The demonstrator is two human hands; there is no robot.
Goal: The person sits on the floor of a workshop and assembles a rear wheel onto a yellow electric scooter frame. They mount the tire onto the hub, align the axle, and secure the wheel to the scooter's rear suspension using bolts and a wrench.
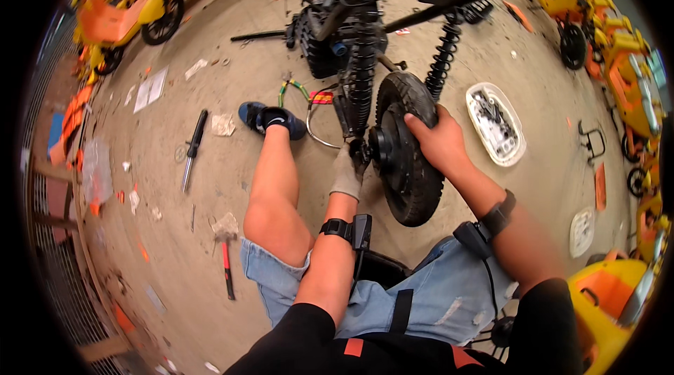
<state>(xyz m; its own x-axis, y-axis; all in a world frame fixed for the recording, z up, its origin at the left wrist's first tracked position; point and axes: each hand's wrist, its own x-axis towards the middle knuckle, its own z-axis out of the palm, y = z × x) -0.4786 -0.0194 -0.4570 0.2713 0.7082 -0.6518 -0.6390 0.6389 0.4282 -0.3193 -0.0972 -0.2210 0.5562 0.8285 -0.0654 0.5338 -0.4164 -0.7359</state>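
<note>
Looking at a dusty tan floor [179, 270], pretty cluttered tbh. Seeing a red-handled hammer [227, 268] and a black-and-silver rod [199, 136] lying out from the left edge, with a paper sheet [149, 90] lying farther up. Spotting a clear plastic bag [97, 171] slumping by that edge. Also seeing a white tray [472, 108], then a black bracket [594, 156] sitting closer to the right edge, with yellow scooters [628, 69] lining it.

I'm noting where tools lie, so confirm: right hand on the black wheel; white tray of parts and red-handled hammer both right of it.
Not quite: the head view shows the red-handled hammer left of the black wheel. The right hand is on the wheel, and the white tray of parts is right of it.
</note>
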